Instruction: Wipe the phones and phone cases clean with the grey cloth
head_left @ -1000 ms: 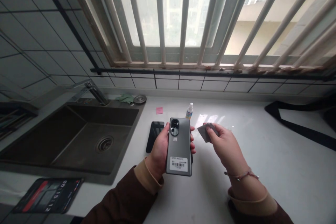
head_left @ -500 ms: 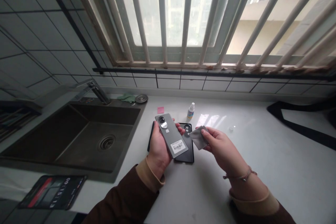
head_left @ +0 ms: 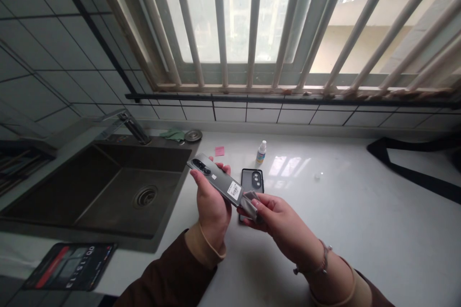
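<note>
My left hand [head_left: 212, 201] is closed around a grey smartphone [head_left: 219, 178], whose back faces up with its camera module at the upper left and a white barcode sticker near the lower end. In my right hand [head_left: 273, 213] a folded grey cleaning cloth [head_left: 249, 206] is pinched and held against the phone's lower right end. Beneath my right hand a black phone case [head_left: 252, 180] lies on the counter, its lower part mostly hidden. A small white spray bottle [head_left: 261, 152] stands upright behind the case.
A dark sink [head_left: 158, 172] with a faucet [head_left: 134, 127] is to the left. A tablet [head_left: 70, 266] showing a timer lies at the front left. A pink sticky note [head_left: 219, 151], a small clear cap [head_left: 317, 176] and a black strap [head_left: 385, 163] rest on the white counter [head_left: 345, 230].
My left hand has tilted the phone and moved it to the left. My right hand has brought the cloth leftward and down, onto the phone's lower end.
</note>
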`<state>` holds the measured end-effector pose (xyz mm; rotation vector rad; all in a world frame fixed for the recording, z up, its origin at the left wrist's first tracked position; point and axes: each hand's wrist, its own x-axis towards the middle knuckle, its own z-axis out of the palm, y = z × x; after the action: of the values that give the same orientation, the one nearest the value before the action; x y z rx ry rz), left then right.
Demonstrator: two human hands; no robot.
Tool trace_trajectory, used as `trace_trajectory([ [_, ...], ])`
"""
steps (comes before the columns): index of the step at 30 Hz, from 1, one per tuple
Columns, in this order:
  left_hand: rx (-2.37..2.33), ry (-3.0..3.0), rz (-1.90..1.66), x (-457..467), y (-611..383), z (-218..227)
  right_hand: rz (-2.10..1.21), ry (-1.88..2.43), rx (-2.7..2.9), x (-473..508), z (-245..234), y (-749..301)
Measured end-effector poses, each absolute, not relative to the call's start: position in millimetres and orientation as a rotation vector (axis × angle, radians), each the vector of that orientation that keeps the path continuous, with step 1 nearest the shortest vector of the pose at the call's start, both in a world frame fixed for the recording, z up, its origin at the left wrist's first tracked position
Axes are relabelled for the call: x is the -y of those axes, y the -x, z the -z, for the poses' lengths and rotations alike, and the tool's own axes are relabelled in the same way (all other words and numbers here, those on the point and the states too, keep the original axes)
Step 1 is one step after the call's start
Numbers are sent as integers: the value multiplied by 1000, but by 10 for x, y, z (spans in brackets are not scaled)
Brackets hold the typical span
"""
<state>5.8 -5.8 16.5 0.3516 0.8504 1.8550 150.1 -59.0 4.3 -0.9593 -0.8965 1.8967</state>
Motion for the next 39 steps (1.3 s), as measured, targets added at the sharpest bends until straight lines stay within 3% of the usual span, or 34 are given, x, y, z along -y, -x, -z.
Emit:
trace_trajectory([
  [6, -893, -270, -1837, -11, -43, -141, -1952, 877, 1325, 597, -128, -1660],
  [9, -868, -234, -1796, -38, -37, -123, -1692, 1060, 1513, 477, -135, -1846],
  [14, -870, -244, -1711, -47, -23, -117, -868, 1830, 1767, 237, -103, -2233],
  [20, -906, -261, -1661, -26, -17, -140, -907, 2023, 1945, 186, -26, -2390],
  [28, -910, -464, -1532, 29, 12, -116, -574, 2194, 1933, 216, -1, -2354],
  [32, -868, -600, -1386, 40, 32, -104, -335, 2071, 1831, 235, -31, -2315],
  [35, -897, -682, -1311, 54, 23, -92, -518, 1808, 1720, 287, -104, -2186],
  [39, -988, -831, -1229, 84, -9, -26, -1181, 1418, 1635, 404, -138, -1925],
])
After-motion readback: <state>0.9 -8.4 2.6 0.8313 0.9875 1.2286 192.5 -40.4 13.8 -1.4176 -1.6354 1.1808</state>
